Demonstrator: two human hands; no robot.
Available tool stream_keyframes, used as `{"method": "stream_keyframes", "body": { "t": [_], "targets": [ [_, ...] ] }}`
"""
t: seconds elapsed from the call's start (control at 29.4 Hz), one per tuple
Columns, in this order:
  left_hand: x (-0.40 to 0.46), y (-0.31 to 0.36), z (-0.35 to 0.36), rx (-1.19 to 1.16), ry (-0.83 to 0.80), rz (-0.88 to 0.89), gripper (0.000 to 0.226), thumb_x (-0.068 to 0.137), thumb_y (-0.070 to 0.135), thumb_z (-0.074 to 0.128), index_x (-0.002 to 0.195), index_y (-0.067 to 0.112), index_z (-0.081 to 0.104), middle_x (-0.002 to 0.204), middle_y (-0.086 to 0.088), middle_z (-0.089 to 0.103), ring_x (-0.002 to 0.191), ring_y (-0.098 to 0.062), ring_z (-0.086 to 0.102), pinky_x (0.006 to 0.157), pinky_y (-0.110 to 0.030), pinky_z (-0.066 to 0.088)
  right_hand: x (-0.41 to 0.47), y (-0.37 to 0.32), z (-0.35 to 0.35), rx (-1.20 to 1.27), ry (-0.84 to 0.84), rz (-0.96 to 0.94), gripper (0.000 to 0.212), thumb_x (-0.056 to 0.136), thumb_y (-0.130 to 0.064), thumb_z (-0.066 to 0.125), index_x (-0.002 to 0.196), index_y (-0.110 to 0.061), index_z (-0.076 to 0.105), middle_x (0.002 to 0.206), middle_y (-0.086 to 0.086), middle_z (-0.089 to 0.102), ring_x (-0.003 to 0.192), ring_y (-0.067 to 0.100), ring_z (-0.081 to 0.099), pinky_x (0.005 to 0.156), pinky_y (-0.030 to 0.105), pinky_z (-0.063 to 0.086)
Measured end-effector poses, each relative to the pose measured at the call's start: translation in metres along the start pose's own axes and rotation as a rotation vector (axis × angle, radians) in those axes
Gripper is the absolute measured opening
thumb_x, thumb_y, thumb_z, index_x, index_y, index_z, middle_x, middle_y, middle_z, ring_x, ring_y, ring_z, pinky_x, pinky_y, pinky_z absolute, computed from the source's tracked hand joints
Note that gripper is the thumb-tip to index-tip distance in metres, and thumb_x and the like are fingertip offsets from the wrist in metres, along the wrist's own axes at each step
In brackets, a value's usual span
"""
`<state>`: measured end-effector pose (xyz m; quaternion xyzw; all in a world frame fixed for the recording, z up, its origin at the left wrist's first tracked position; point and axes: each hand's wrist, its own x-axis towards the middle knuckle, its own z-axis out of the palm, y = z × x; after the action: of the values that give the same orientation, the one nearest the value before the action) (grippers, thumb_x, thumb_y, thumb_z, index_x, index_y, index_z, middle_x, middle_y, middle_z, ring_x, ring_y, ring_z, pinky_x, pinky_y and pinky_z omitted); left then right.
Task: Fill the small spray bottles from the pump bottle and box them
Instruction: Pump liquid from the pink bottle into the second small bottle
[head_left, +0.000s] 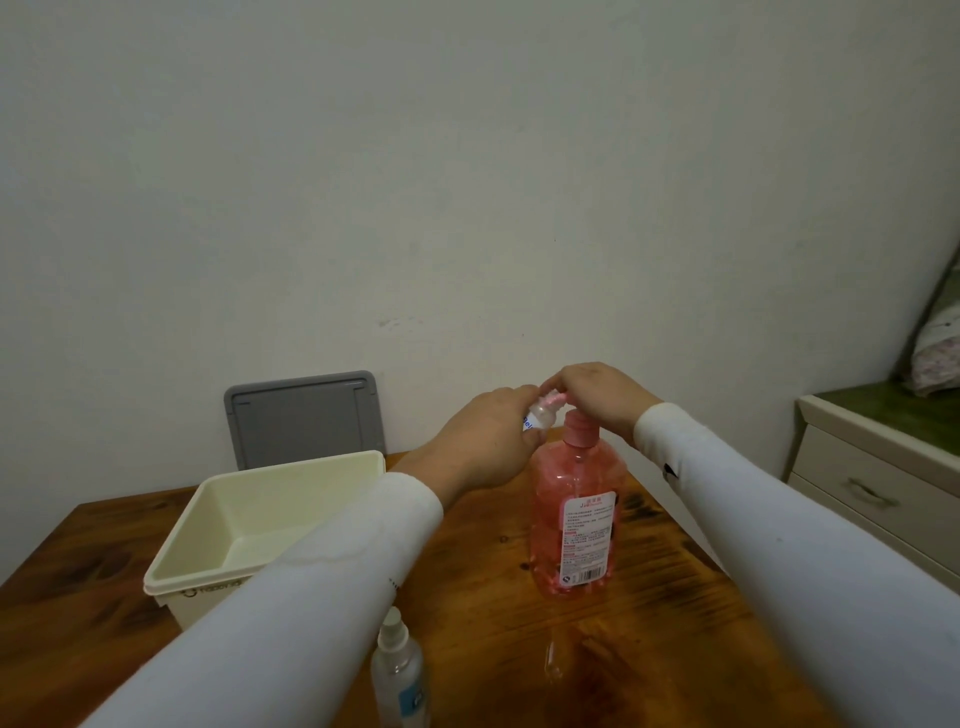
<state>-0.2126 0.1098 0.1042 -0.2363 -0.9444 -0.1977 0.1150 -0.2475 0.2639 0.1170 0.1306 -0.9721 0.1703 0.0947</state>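
Note:
A pink pump bottle stands upright in the middle of the wooden table. My right hand rests on top of its pump head, fingers curled over the nozzle. My left hand holds a small clear spray bottle tilted with its mouth at the nozzle. A second small spray bottle with its sprayer on stands near the front edge, below my left sleeve. A clear cap or sprayer part lies on the table in front of the pump bottle.
A cream plastic box sits open on the left of the table with nothing visible inside. Its grey lid leans against the wall behind it. A white drawer cabinet stands to the right of the table.

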Motion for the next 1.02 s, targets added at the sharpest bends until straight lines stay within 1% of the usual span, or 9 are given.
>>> {"method": "stream_keyframes", "body": {
  "t": [0.14, 0.24, 0.27, 0.37, 0.44, 0.54, 0.75, 0.88, 1.02],
  "targets": [
    [0.001, 0.002, -0.003, 0.013, 0.008, 0.004, 0.034, 0.095, 0.029, 0.054, 0.126, 0.017, 0.051, 0.115, -0.006, 0.061, 0.097, -0.023, 0.056, 0.079, -0.033, 0.045, 0.002, 0.003, -0.003, -0.052, -0.001, -0.029, 0.034, 0.093, -0.007, 0.045, 0.122, -0.008, 0.063, 0.124, 0.011, 0.061, 0.113, 0.024, 0.055, 0.091, 0.03, 0.045],
    [0.0, 0.0, 0.001, 0.002, 0.006, -0.009, 0.032, 0.095, 0.029, 0.053, 0.124, 0.017, 0.052, 0.114, -0.006, 0.061, 0.097, -0.023, 0.056, 0.077, -0.032, 0.044, 0.002, 0.007, 0.006, -0.039, -0.011, -0.03, 0.033, 0.091, -0.01, 0.045, 0.113, -0.013, 0.068, 0.112, 0.01, 0.065, 0.106, 0.025, 0.059, 0.077, 0.029, 0.046],
    [-0.001, -0.001, 0.004, -0.005, -0.003, -0.014, 0.031, 0.095, 0.029, 0.053, 0.123, 0.017, 0.052, 0.113, -0.006, 0.062, 0.096, -0.023, 0.056, 0.076, -0.031, 0.044, 0.002, 0.007, 0.008, -0.043, -0.02, -0.024, 0.033, 0.088, -0.008, 0.048, 0.114, -0.013, 0.067, 0.11, 0.01, 0.066, 0.104, 0.026, 0.06, 0.076, 0.029, 0.046],
    [-0.002, -0.003, 0.008, -0.012, -0.025, -0.02, 0.028, 0.094, 0.029, 0.054, 0.12, 0.017, 0.053, 0.111, -0.007, 0.062, 0.095, -0.023, 0.056, 0.073, -0.03, 0.041, 0.0, 0.006, 0.011, -0.111, -0.051, -0.021, 0.046, 0.079, 0.002, 0.059, 0.124, -0.01, 0.06, 0.117, 0.012, 0.064, 0.107, 0.026, 0.058, 0.084, 0.029, 0.045],
    [-0.001, -0.003, 0.006, -0.018, -0.022, -0.017, 0.027, 0.094, 0.029, 0.054, 0.119, 0.017, 0.054, 0.11, -0.006, 0.062, 0.093, -0.023, 0.056, 0.073, -0.031, 0.041, 0.002, 0.008, 0.011, -0.122, -0.04, -0.041, 0.043, 0.083, 0.0, 0.057, 0.125, -0.01, 0.06, 0.121, 0.012, 0.062, 0.11, 0.026, 0.057, 0.086, 0.029, 0.044],
    [-0.001, 0.0, 0.001, -0.041, 0.004, -0.011, 0.026, 0.095, 0.028, 0.054, 0.118, 0.017, 0.054, 0.107, -0.005, 0.062, 0.087, -0.019, 0.053, 0.068, -0.027, 0.037, 0.004, 0.005, 0.003, -0.027, -0.003, -0.013, 0.035, 0.09, -0.005, 0.047, 0.119, -0.01, 0.066, 0.121, 0.012, 0.062, 0.11, 0.026, 0.056, 0.093, 0.033, 0.046],
    [0.0, 0.001, 0.0, -0.037, 0.011, -0.009, 0.028, 0.095, 0.029, 0.053, 0.12, 0.017, 0.053, 0.108, -0.005, 0.062, 0.088, -0.019, 0.054, 0.069, -0.027, 0.037, 0.006, 0.007, 0.002, -0.052, -0.011, -0.041, 0.034, 0.091, -0.007, 0.046, 0.119, -0.011, 0.065, 0.12, 0.011, 0.063, 0.11, 0.025, 0.057, 0.089, 0.031, 0.046],
    [-0.003, -0.002, 0.007, -0.028, -0.013, -0.02, 0.028, 0.095, 0.028, 0.055, 0.121, 0.018, 0.053, 0.111, -0.005, 0.062, 0.09, -0.02, 0.054, 0.072, -0.028, 0.04, 0.006, 0.012, 0.014, -0.119, -0.036, -0.056, 0.035, 0.088, -0.007, 0.052, 0.121, -0.013, 0.062, 0.118, 0.01, 0.064, 0.106, 0.024, 0.059, 0.079, 0.025, 0.042],
    [0.0, -0.002, 0.005, -0.025, -0.02, -0.013, 0.029, 0.094, 0.029, 0.055, 0.121, 0.018, 0.053, 0.112, -0.005, 0.062, 0.092, -0.02, 0.054, 0.072, -0.028, 0.04, 0.007, 0.011, 0.01, -0.139, -0.033, -0.068, 0.034, 0.09, -0.008, 0.051, 0.123, -0.01, 0.061, 0.123, 0.011, 0.062, 0.11, 0.024, 0.057, 0.085, 0.027, 0.043]
  ]
}}
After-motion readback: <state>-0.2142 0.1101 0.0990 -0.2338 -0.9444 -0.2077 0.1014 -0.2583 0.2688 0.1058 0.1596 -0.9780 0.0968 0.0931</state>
